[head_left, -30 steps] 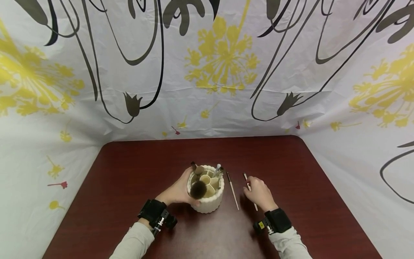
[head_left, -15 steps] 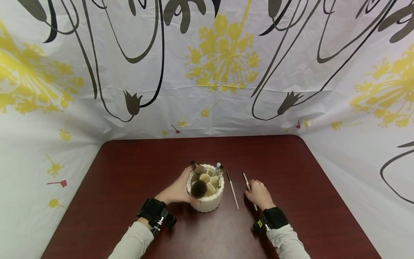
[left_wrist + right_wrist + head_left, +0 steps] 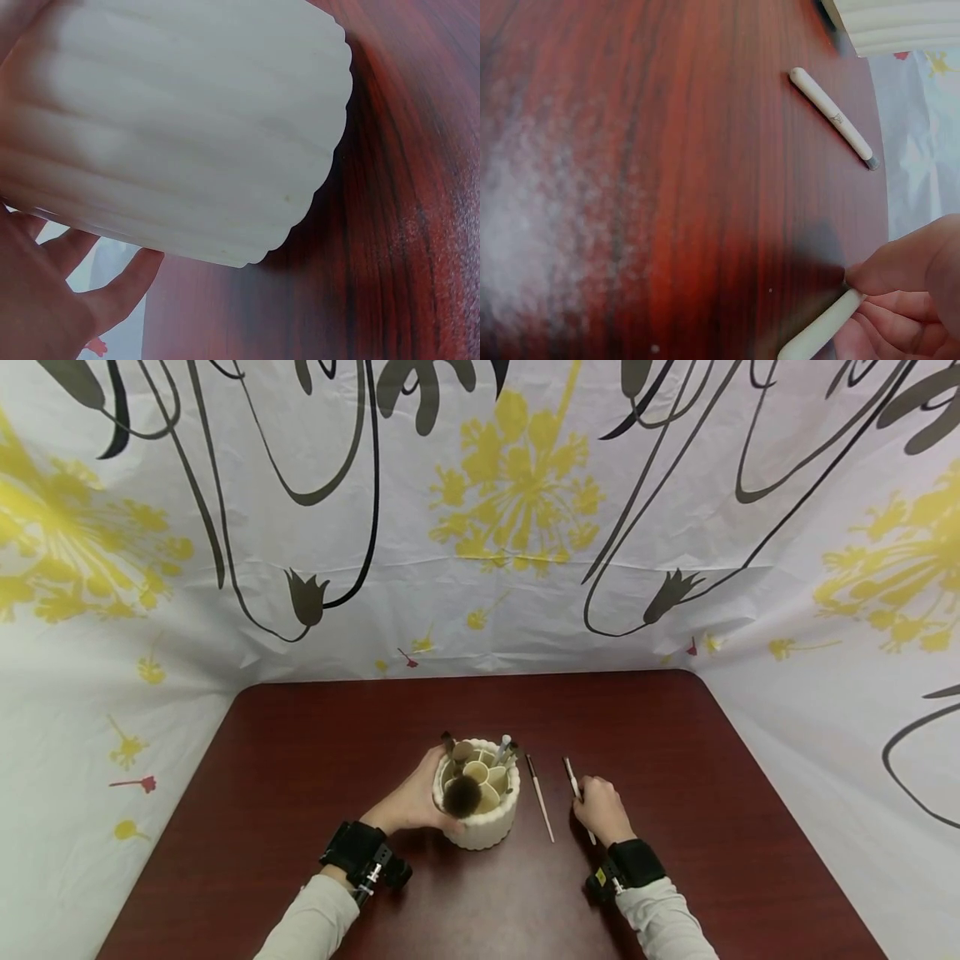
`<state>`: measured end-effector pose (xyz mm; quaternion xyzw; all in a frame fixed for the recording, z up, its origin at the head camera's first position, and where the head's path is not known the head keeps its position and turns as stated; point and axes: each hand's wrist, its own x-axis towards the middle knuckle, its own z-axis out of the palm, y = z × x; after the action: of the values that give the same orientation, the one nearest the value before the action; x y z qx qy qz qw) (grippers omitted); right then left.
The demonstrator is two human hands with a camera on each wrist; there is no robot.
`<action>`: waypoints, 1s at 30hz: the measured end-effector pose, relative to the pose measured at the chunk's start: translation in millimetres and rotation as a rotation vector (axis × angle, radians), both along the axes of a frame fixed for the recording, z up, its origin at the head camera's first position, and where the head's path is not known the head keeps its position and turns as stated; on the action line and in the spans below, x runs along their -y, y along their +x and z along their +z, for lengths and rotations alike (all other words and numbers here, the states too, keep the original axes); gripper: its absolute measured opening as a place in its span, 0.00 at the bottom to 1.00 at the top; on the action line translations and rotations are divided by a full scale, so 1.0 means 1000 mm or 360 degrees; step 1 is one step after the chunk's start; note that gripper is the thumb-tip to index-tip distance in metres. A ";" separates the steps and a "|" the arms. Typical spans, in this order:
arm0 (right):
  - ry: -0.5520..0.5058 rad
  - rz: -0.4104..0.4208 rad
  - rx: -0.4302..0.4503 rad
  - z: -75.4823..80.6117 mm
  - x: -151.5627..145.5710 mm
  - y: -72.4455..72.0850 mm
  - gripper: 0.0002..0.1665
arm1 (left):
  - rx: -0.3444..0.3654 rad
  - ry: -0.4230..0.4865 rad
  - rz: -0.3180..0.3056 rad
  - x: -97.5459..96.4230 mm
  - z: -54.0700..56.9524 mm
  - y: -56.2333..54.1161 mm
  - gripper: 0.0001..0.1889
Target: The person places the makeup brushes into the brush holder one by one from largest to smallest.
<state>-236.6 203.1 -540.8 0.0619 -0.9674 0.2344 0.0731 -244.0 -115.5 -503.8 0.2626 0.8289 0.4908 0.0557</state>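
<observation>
My left hand (image 3: pixel 412 802) grips the side of a cream, ribbed, round brush holder (image 3: pixel 486 837) standing on the table. Its top is divided into compartments. Out of them stick several makeup brushes, among them one with a big dark fluffy head (image 3: pixel 461 797). In the left wrist view the fingers (image 3: pixel 124 289) lie along the holder's ribbed wall (image 3: pixel 187 135). Right of the holder, my right hand (image 3: pixel 602 810) pinches a slim pale-handled makeup brush (image 3: pixel 821 330) between thumb and fingers, low over the table. Part of that brush is hidden by the hand.
A second pale-handled makeup brush (image 3: pixel 540 802) lies on the table between the holder and my right hand. The dark red-brown table (image 3: pixel 337 718) has rounded far corners. A white patterned sheet (image 3: pixel 480 610) hangs behind and at both sides.
My right hand has shifted slightly, with its fingers closing around the brush near its middle. The left hand and the holder stay where they were.
</observation>
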 end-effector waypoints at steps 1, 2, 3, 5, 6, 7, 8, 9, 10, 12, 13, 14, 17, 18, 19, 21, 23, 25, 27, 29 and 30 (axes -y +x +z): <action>0.0003 -0.0002 0.0011 0.000 0.000 0.000 0.04 | 0.0018 0.0007 0.0000 0.000 0.000 0.000 0.63; -0.0004 -0.0015 0.0056 0.000 0.000 -0.001 0.04 | 0.0035 0.0009 0.0001 0.000 0.000 0.001 0.64; 0.0005 -0.0018 0.0063 0.002 0.000 0.000 0.04 | 0.0051 0.0019 -0.0003 0.000 0.000 0.001 0.64; 0.0014 -0.0031 0.0060 0.004 0.001 0.000 0.03 | 0.0069 0.0045 -0.0006 0.000 -0.001 0.001 0.65; 0.0023 -0.0036 0.0055 0.006 0.001 0.000 0.03 | 0.0069 0.0054 -0.0006 0.000 -0.001 0.001 0.65; 0.0026 -0.0038 0.0043 0.007 0.001 0.000 0.03 | 0.0067 0.0059 -0.0006 0.000 -0.002 0.001 0.65; 0.0030 -0.0037 0.0026 0.009 0.001 0.001 0.03 | 0.0066 0.0060 -0.0006 -0.001 -0.002 0.000 0.65; 0.0029 -0.0037 0.0013 0.010 0.001 0.001 0.03 | 0.0065 0.0051 -0.0004 -0.001 -0.002 0.000 0.65; 0.0026 -0.0036 -0.0005 0.011 0.001 0.001 0.04 | 0.0064 0.0032 0.0000 0.000 -0.002 0.000 0.66; 0.0016 -0.0029 -0.0035 0.014 0.002 0.002 0.06 | 0.0063 0.0001 0.0008 0.000 -0.002 0.000 0.66; 0.0010 -0.0022 -0.0047 0.015 0.002 0.002 0.07 | 0.0062 -0.0004 0.0010 0.000 -0.002 0.000 0.66; 0.0002 -0.0016 -0.0058 0.016 0.002 0.002 0.08 | 0.0061 -0.0007 0.0009 0.000 -0.001 0.000 0.66; -0.0016 -0.0013 -0.0088 0.019 0.003 0.003 0.10 | 0.0051 -0.0002 0.0008 -0.001 -0.001 0.001 0.66; -0.0017 -0.0010 -0.0099 0.020 0.003 0.003 0.10 | 0.0050 0.0004 0.0007 -0.001 -0.001 0.001 0.66; -0.0022 -0.0008 -0.0109 0.022 0.004 0.003 0.10 | 0.0050 0.0003 0.0008 -0.001 -0.001 0.001 0.66; -0.0023 0.0000 -0.0127 0.025 0.006 0.003 0.10 | 0.0052 -0.0008 0.0010 -0.001 -0.001 0.001 0.66; -0.0028 0.0009 -0.0144 0.028 0.007 0.004 0.09 | 0.0050 0.0002 0.0005 -0.001 0.001 0.002 0.65; -0.0041 0.0025 -0.0151 0.031 0.009 0.005 0.09 | 0.0048 0.0015 -0.0006 -0.002 0.010 0.006 0.65; -0.0056 0.0037 -0.0159 0.035 0.011 0.006 0.09 | 0.0058 0.0047 -0.0022 -0.002 0.018 0.010 0.63; -0.0068 0.0049 -0.0171 0.038 0.013 0.007 0.08 | 0.0039 0.0045 -0.0030 -0.003 0.023 0.012 0.63; -0.0074 0.0052 -0.0175 0.040 0.013 0.006 0.08 | 0.0028 0.0036 -0.0031 -0.003 0.022 0.012 0.63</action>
<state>-230.2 189.7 -501.3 0.0888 -0.9551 0.2543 0.1236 -232.3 -112.9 -481.6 0.2670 0.8201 0.5020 0.0650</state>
